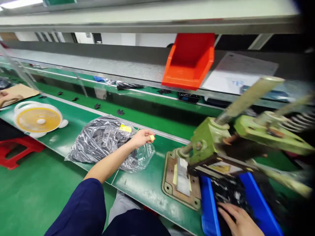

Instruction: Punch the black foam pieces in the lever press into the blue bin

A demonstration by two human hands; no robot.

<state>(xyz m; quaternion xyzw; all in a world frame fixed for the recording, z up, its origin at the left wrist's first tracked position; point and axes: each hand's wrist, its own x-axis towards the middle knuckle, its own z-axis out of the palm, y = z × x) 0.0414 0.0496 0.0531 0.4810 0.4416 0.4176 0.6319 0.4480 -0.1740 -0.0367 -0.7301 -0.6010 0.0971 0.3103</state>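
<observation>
- Small yellow piece [152, 138] sits at the fingertips of the left hand [142, 139], mid-scene above the green bench [137, 188].
- Far left, a co-worker's hand [13, 97] is on a flat tan cardboard sheet [24, 90].
- Left, a round white-rimmed fan with a yellow face [40, 114] lies on the bench; a red plastic stool [24, 147] stands on its near side.
- Beyond the bench, small dark curved parts [120, 112] lie spaced out along a green strip.
- Left of centre, a clear plastic bag [93, 141] full of dark grey parts bears a yellow label [126, 128]. The left hand is by its right end, thumb and fingers pinching the yellow piece.
- Right of centre, an orange plastic bin [182, 80] sits on the far shelf [123, 67].
- Right, a light-green metal press [209, 137] stands on a brown base plate [171, 177].
- Near right, a blue plastic bin [208, 196] holds glossy black parts [228, 190]. The right hand [237, 219] reaches in, fingers slightly bent; I cannot tell whether they grip anything.
</observation>
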